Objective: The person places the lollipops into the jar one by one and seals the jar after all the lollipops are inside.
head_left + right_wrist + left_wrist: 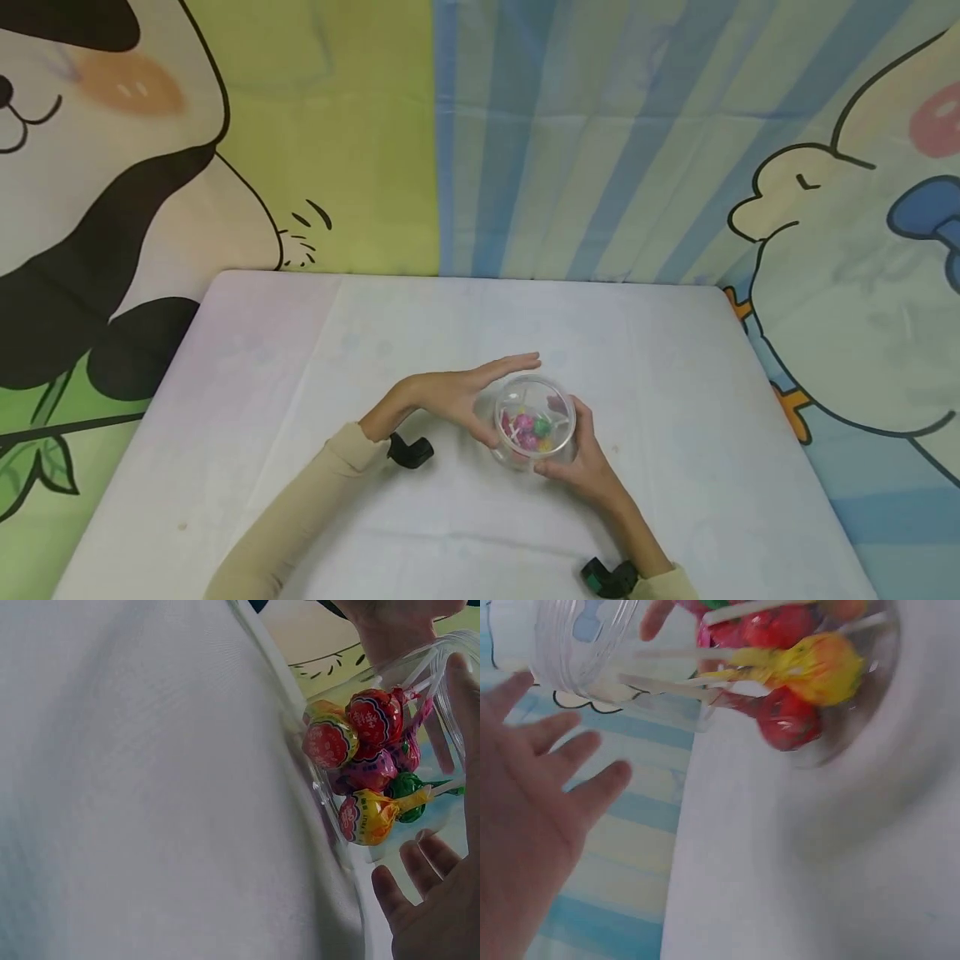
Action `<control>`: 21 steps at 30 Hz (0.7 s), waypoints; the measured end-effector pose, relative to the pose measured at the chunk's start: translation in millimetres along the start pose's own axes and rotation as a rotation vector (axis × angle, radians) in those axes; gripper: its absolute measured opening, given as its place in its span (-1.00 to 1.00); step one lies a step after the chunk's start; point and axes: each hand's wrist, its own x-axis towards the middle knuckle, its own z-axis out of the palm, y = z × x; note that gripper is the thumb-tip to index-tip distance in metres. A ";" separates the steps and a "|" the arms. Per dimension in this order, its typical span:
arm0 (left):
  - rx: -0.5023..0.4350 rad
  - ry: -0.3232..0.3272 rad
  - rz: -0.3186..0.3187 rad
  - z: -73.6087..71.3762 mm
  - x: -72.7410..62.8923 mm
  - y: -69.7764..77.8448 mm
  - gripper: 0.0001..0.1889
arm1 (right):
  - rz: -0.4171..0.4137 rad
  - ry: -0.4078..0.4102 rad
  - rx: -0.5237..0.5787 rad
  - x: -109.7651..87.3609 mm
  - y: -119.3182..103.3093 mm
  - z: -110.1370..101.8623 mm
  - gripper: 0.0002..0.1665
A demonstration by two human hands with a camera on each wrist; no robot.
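Observation:
A clear round jar (535, 417) stands upright on the white table between the two hands. Inside it lie several wrapped lollipops, among them a yellow one (821, 667), a green one (407, 796) and red and pink ones, with white sticks pointing up. On the jar's left side is the left hand (457, 396), thumb and fingers spread wide; in the left wrist view its fingers (600, 784) are apart from the wall. The right hand (588, 458) cups loosely about the right side, thumb near the front and fingers beside the rim, relaxed in the right wrist view.
The table (420, 533) has a white cloth with faint creases. Behind it hangs a printed backdrop (360, 142) with cartoon animals and stripes. Black wrist devices sit under the left wrist (410, 451) and the right wrist (609, 577). Both forearms wear beige sleeves (300, 508).

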 end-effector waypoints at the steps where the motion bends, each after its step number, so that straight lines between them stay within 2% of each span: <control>1: -0.031 0.045 -0.033 2.9 -6.6 0.2 0.15 | -0.030 0.003 -0.031 -1.9 0.8 -1.3 0.27; 3: -0.044 0.157 -0.103 9.4 -22.4 1.5 0.12 | -0.094 0.013 -0.094 -6.1 1.6 -6.1 0.25; 4: -0.011 0.220 -0.150 13.5 -31.5 2.2 0.09 | -0.128 0.024 -0.131 -8.2 1.3 -9.8 0.22; 6: 0.121 0.328 -0.245 22.3 -50.6 5.0 0.04 | -0.168 0.058 -0.219 -12.0 -1.0 -19.4 0.11; 9: 0.377 0.433 -0.404 37.3 -79.5 11.1 0.03 | -0.185 0.111 -0.373 -16.5 -9.4 -36.9 -0.07; 11: 0.523 0.477 -0.488 46.9 -95.7 15.0 0.08 | -0.175 0.149 -0.531 -18.8 -17.4 -48.9 -0.12; 12: 0.566 0.496 -0.524 51.5 -102.6 16.5 0.10 | -0.170 0.167 -0.614 -19.9 -21.5 -54.5 -0.13; 16: 0.659 0.561 -0.626 66.3 -122.6 21.3 0.12 | -0.137 0.200 -0.906 -22.6 -37.4 -68.2 -0.08; 18: 0.677 0.571 -0.657 72.1 -128.1 22.3 0.12 | -0.114 0.201 -0.985 -24.0 -43.5 -70.0 -0.04; 21: 0.700 0.574 -0.686 77.9 -132.9 24.4 0.11 | -0.076 0.188 -1.030 -25.6 -48.8 -68.3 -0.02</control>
